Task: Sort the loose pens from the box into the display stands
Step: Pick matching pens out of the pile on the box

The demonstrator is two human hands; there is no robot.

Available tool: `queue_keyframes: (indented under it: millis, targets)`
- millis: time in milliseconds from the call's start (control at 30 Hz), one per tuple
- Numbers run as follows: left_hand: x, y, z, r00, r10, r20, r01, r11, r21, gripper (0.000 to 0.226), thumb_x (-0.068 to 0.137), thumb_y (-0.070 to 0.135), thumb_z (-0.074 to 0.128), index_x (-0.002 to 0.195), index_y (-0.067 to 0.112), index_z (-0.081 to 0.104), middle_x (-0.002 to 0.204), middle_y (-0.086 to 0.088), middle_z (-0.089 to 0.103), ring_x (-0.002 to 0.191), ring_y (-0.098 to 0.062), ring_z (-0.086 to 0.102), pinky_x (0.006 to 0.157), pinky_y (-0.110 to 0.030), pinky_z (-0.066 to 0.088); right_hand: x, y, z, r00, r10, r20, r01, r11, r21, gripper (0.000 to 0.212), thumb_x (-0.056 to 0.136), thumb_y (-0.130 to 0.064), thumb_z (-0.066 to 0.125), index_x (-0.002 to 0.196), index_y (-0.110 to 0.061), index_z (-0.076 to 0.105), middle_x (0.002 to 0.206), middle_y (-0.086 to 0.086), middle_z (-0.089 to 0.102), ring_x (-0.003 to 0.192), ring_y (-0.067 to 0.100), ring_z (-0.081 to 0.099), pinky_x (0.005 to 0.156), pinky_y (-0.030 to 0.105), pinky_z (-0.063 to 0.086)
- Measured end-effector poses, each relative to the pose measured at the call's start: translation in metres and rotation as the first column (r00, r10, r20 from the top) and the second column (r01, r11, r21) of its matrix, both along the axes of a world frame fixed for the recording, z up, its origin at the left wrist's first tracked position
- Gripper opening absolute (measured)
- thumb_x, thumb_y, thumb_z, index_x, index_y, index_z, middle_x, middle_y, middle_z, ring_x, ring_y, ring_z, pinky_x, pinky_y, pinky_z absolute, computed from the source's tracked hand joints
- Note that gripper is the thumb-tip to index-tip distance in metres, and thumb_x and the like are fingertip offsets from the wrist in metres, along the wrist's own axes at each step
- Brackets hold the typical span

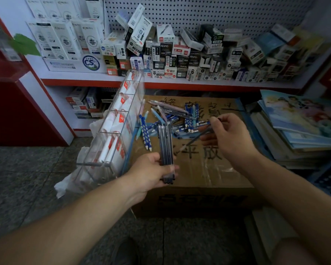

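Display stand: a clear acrylic display stand (111, 111) with dividers leans at the left edge of the brown cardboard box (208, 169). Its compartments hold white packets with red marks.
Left hand: the left hand (151, 173), over the box's near left corner, has its fingers wrapped round the lower ends of a bundle of dark slim pens (166, 142), which fan upward.
Loose pens: a heap of blue dotted and pastel pens (172, 121) lies on the far left part of the box top.
Right hand: the right hand (231, 134), above the middle of the box, pinches one thin dark pen (195, 139) near its upper end, the tip slanting down toward the bundle.
Handling: the pens are likely light, rigid and smooth. A loose bundle may slip or splay, so a grip round the mid-barrels looks surest.
Hard to make out: the number of pens in the bundle, which stand compartment has room, and whether caps are on. The box's inside is not shown, and its print is partly covered.
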State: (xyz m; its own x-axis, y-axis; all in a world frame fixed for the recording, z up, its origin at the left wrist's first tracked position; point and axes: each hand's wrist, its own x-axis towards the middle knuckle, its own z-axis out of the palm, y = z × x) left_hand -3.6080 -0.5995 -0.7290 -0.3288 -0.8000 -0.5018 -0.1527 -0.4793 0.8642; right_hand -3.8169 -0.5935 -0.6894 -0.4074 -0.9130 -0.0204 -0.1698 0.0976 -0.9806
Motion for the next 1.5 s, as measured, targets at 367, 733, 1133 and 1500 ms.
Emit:
queue_keyframes:
  millis: [367,733,1133,1500]
  targets:
    - [-0.125,0.046,0.040,0.962,-0.272,-0.035,0.259,0.942,-0.212,0.023,0.095,0.012,0.068,0.112,0.026,0.067,0.098,0.004,0.078,0.092,-0.014,0.074,0.079,-0.039,0.060,-0.086,0.108,0.061,0.914,-0.172,-0.366,0.180,0.984,-0.014,0.020,0.101,-0.032,0.060,0.089,-0.017,0.067,0.077,-0.006,0.075,0.065,0.012,0.069,0.060,0.023,0.058]
    - [-0.229,0.170,0.100,0.742,-0.590,-0.317,0.531,0.807,-0.259,0.021,0.094,0.001,0.064,0.113,0.010,0.064,0.098,-0.011,0.078,0.091,-0.027,0.077,0.074,-0.037,0.063,-0.150,0.366,0.098,0.723,-0.528,-0.444,0.527,0.839,-0.140,0.015,0.099,-0.014,0.060,0.098,-0.023,0.072,0.082,-0.007,0.076,0.065,0.009,0.068,0.066,0.014,0.053]
    - [-0.307,0.356,0.100,0.454,-0.862,-0.227,0.829,0.502,-0.248,0.020,0.093,-0.002,0.066,0.105,0.013,0.065,0.097,-0.010,0.077,0.078,-0.015,0.075,0.064,-0.026,0.060,-0.126,0.565,0.084,0.386,-0.819,-0.424,0.829,0.510,-0.231,0.015,0.095,-0.007,0.065,0.096,-0.019,0.073,0.076,0.005,0.074,0.064,0.003,0.070,0.062,0.014,0.054]
    - [-0.286,0.423,0.025,0.517,-0.856,-0.006,0.840,0.509,-0.188,0.021,0.092,0.015,0.071,0.100,0.034,0.072,0.100,0.012,0.077,0.099,-0.012,0.073,0.093,-0.043,0.058,-0.103,0.572,0.014,0.330,-0.745,-0.580,0.879,0.466,-0.099,0.018,0.095,-0.022,0.068,0.109,-0.032,0.070,0.100,-0.022,0.063,0.096,-0.010,0.058,0.074,0.005,0.045]
